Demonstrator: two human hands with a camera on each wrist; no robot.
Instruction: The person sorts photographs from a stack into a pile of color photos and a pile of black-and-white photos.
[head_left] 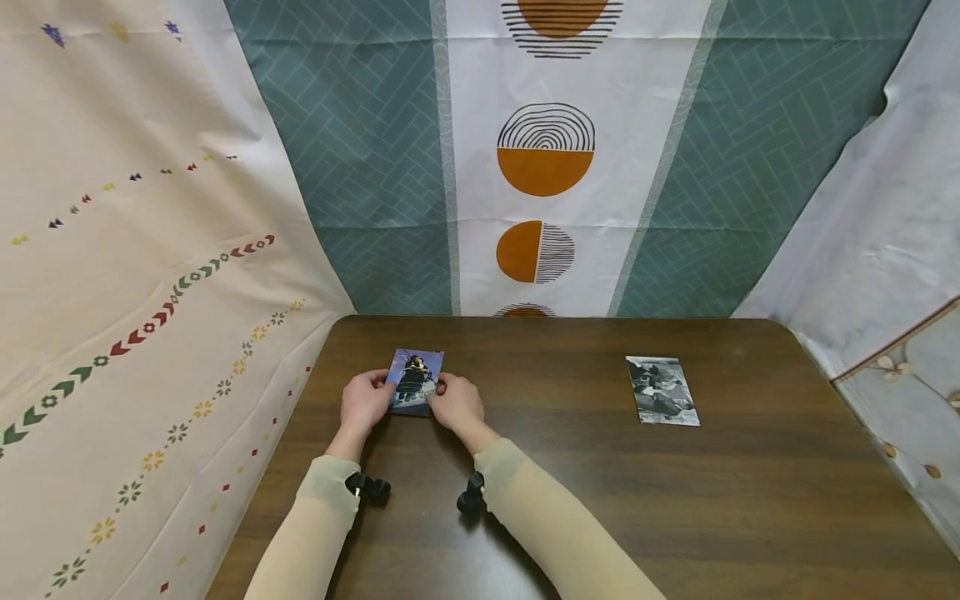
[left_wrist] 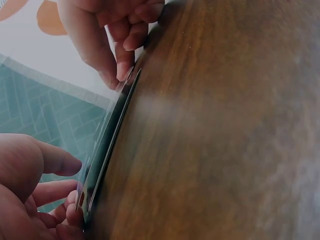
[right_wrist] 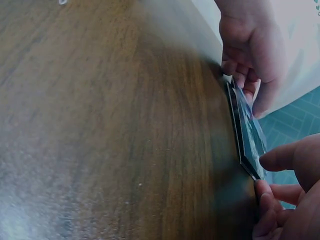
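A purple photo card (head_left: 412,379) with a dark-dressed figure on it is held at the left part of the table. My left hand (head_left: 366,402) pinches its left edge, while my right hand (head_left: 457,403) grips the lower right edge between thumb and fingers. Seen edge-on in the left wrist view, the card (left_wrist: 102,132) shows thin layers, with a dark one beneath close to the wood. The right wrist view also shows a second edge under the upper card (right_wrist: 252,132); what is printed on the lower layer is hidden.
A black-and-white photo card (head_left: 663,392) lies flat at the right of the brown wooden table (head_left: 555,467). Patterned cloths hang behind the table and at both sides, including a cream cloth (head_left: 150,275) on the left. Small black cameras sit at both wrists.
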